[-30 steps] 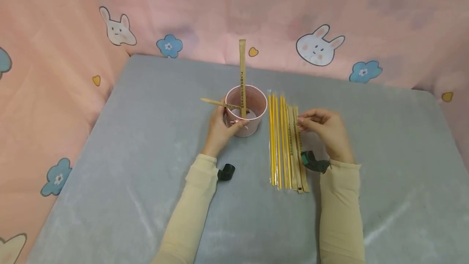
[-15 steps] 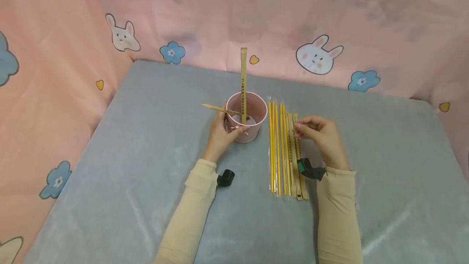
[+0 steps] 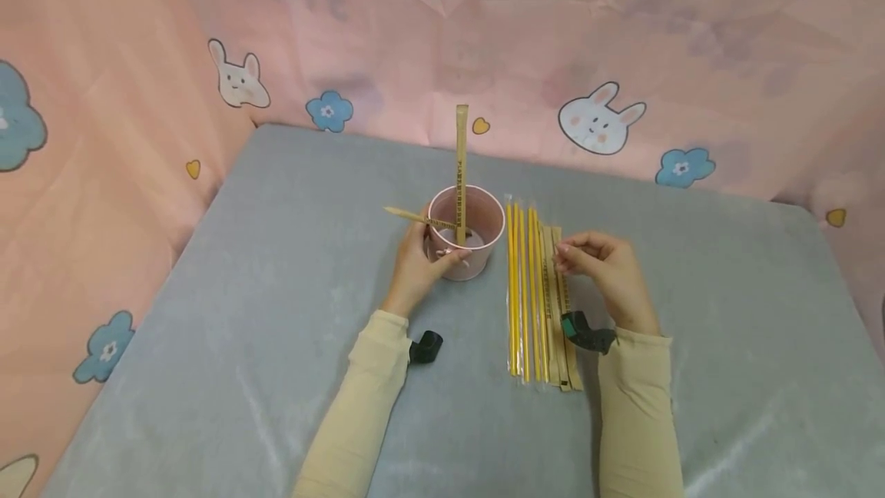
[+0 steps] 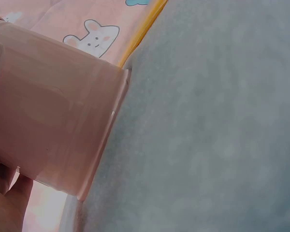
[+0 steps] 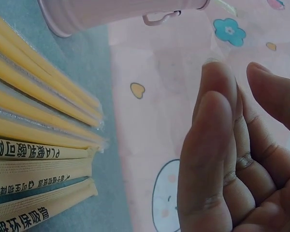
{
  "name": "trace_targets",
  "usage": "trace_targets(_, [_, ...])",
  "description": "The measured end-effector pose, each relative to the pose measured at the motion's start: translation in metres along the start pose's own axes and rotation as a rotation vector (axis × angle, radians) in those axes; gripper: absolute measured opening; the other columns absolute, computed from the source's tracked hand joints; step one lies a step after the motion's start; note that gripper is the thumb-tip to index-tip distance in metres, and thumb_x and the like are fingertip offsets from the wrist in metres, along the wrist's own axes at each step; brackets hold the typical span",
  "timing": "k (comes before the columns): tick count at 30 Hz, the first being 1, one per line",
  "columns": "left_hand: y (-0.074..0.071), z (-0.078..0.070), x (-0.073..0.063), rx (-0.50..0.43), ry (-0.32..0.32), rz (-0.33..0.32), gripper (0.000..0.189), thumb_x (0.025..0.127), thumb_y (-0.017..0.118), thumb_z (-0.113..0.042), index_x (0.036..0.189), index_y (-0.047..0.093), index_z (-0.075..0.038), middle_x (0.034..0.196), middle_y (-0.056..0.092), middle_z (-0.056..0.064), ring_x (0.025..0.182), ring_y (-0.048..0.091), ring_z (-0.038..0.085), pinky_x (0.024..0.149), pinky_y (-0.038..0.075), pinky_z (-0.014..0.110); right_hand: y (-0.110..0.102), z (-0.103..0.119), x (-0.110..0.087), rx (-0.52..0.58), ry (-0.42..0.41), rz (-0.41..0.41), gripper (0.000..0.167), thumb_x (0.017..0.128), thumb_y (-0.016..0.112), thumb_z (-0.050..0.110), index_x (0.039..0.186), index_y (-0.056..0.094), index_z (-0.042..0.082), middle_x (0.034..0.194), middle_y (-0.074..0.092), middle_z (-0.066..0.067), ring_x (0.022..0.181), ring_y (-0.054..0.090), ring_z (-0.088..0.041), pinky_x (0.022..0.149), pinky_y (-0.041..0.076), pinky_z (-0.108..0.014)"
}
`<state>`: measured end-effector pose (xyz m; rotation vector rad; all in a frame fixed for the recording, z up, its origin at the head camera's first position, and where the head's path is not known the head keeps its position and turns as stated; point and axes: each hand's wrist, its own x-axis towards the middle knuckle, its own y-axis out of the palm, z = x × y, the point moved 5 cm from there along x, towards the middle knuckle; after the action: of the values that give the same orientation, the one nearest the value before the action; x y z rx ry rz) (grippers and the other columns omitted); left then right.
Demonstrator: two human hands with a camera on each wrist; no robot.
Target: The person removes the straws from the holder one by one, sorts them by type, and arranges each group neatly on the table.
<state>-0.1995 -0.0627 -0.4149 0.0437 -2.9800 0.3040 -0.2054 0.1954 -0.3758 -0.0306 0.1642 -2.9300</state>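
In the head view my left hand [image 3: 417,269] grips a pink pail-shaped cup [image 3: 477,263] from its left side, with the thumb on the near side. Two paper-wrapped straws are in the cup. One wrapped straw [image 3: 461,137] stands tall; the other wrapped straw [image 3: 404,213] leans out over the left rim. My right hand [image 3: 608,275] hovers by the far ends of several paper-wrapped straws [image 5: 43,171] lying on the table. Its fingers are loosely bent, and the right wrist view shows a gap between thumb and index finger, with nothing held.
Several yellow straws [image 3: 522,290] in clear wrappers lie side by side between the cup and the paper-wrapped ones. A grey cloth covers the table [image 3: 242,375]. Pink printed fabric [image 3: 518,44] hangs behind and to the left.
The head view has tilted up, so everything sits lower in it. My right hand has shifted slightly left over the paper-wrapped straws. My left hand still holds the cup.
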Motion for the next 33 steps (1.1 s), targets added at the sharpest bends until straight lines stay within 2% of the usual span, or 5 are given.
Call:
trace_targets(8, [-0.002,0.001,-0.002,0.015,-0.016,-0.007,0.084,0.075,0.080,-0.011,0.144,0.033,-0.003,0.136,0.048,0.016,0.122,0.046,0.024,0.104,0.036,0.037,0.000,-0.003,-0.001,-0.057,0.005,-0.004,0.030,0.092,0.062,0.010,0.095,0.058,-0.020,0.074,0.068,-0.003,0.066,0.065,-0.020,0.065,0.055,-0.031])
trace_targets(15, [0.004,0.003,-0.010,0.024,-0.020,0.005,0.084,0.075,0.080,-0.010,0.144,0.033,-0.001,0.137,0.046,0.017,0.123,0.045,0.025,0.104,0.035,0.038,-0.002,-0.009,-0.009,-0.112,0.055,-0.006,0.032,0.092,0.062,0.014,0.098,0.059,-0.017,0.078,0.069,-0.006,0.070,0.066,-0.022,0.068,0.055,-0.033])
trace_targets(21, [0.004,0.000,-0.007,0.008,-0.016,-0.005,0.083,0.076,0.079,-0.010,0.144,0.033,-0.001,0.137,0.046,0.018,0.125,0.044,0.026,0.106,0.034,0.039,0.001,-0.006,-0.005,-0.155,0.046,-0.006,0.034,0.093,0.061,0.015,0.100,0.058,-0.018,0.079,0.069,-0.003,0.071,0.066,-0.019,0.067,0.056,-0.033])
trace_targets(27, [0.005,-0.001,-0.004,-0.006,-0.008,-0.007,0.082,0.075,0.079,-0.009,0.143,0.034,0.000,0.135,0.047,0.019,0.120,0.046,0.027,0.102,0.037,0.039,0.010,-0.001,-0.001,-0.153,0.047,0.021,0.032,0.093,0.061,0.014,0.100,0.059,-0.018,0.077,0.068,-0.005,0.070,0.066,-0.019,0.067,0.056,-0.033])
trace_targets(33, [0.002,-0.002,-0.004,-0.029,0.011,-0.013,0.082,0.075,0.079,-0.007,0.143,0.034,0.000,0.135,0.047,0.020,0.122,0.046,0.028,0.103,0.037,0.039,0.027,0.004,0.005,-0.158,0.071,0.054,0.034,0.092,0.062,0.016,0.102,0.060,-0.016,0.078,0.068,-0.005,0.072,0.066,-0.022,0.068,0.056,-0.033])
